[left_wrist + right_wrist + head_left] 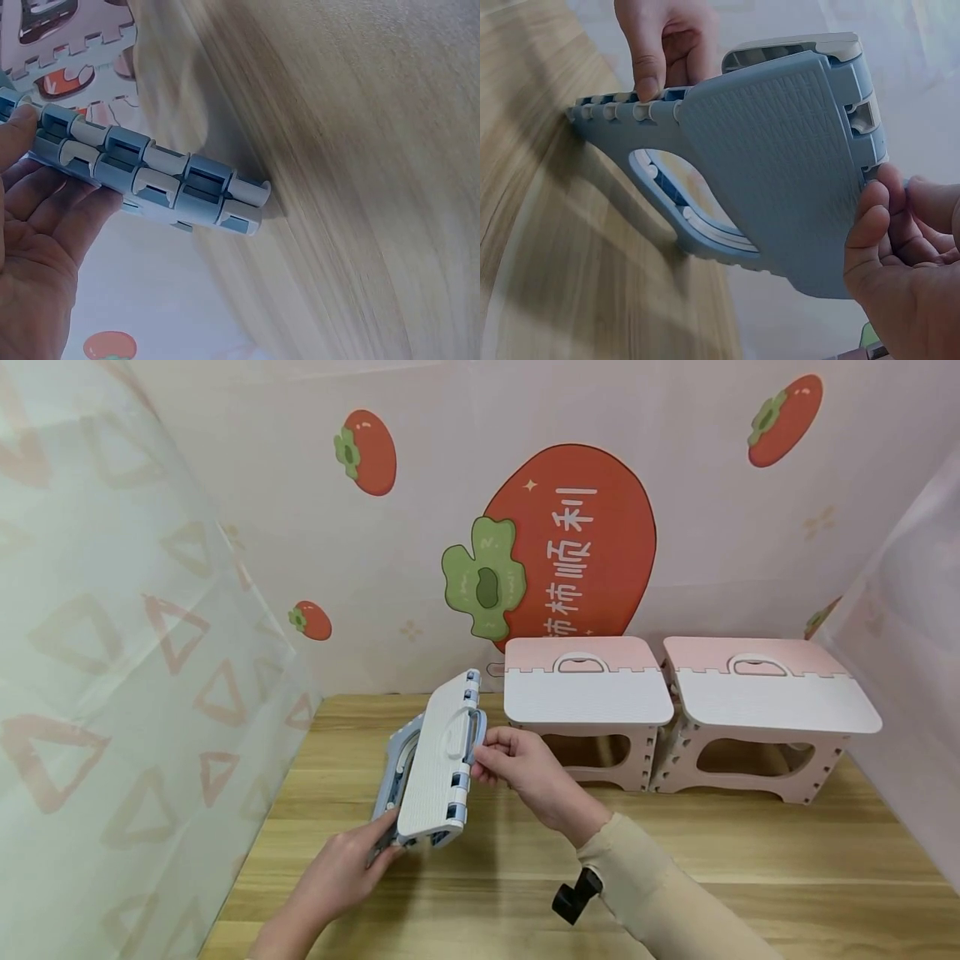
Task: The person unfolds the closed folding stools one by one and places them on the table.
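Note:
A blue and white folding stool [431, 768] is partly folded and tilted, its white top half facing the right. My left hand [337, 872] grips its lower near side, the thumb on the hinged edge and the fingers beneath, as the left wrist view shows. My right hand [528, 772] pinches the blue carry handle [477, 739] at the seam of the top. In the right wrist view the blue top half [769, 142] hangs beside a leg panel [615, 139] with an oval opening. Part of the handle is hidden behind my right fingers there.
Two pink and white folding stools [588, 697] [772, 693] stand unfolded side by side at the back right of the wooden table [525, 893]. Printed cloth walls [405, 543] enclose the back and both sides. A black mount [576, 896] sits on the right sleeve.

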`<state>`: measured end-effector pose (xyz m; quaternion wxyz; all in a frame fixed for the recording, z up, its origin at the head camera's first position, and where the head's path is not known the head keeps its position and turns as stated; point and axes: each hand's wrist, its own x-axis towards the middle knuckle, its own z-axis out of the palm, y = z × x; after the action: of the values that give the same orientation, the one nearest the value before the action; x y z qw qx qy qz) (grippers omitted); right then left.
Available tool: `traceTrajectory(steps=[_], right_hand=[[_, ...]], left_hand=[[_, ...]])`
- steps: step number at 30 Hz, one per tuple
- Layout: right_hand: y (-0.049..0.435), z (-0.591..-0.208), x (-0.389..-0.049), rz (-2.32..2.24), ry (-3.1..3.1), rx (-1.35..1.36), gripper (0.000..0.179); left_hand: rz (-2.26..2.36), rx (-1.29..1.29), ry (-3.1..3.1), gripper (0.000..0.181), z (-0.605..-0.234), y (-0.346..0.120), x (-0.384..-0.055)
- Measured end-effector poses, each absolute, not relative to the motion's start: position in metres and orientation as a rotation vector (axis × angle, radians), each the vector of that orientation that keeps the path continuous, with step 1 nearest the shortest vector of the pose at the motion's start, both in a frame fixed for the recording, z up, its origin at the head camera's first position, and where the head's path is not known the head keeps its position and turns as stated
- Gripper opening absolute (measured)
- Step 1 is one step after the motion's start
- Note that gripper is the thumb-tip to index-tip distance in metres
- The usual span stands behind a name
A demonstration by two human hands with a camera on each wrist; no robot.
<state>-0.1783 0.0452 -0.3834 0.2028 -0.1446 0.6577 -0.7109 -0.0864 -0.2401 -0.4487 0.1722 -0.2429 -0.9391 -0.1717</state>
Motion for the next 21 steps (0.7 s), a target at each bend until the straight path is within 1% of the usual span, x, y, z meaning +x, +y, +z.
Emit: traceTrajectory(steps=[6,21], right_hand=[[0.044,-0.378,-0.179,-1.980,1.865,-0.416,0.020],[0.044,-0.370,-0.180,-2.013,1.871,-0.436,0.022]], left_hand=[[-0.506,-0.693,-2.629,0.056,-0.449,-0.238,-0.088],[-0.587,-0.681,-2.578,0.054,-0.451,-0.230,-0.090]])
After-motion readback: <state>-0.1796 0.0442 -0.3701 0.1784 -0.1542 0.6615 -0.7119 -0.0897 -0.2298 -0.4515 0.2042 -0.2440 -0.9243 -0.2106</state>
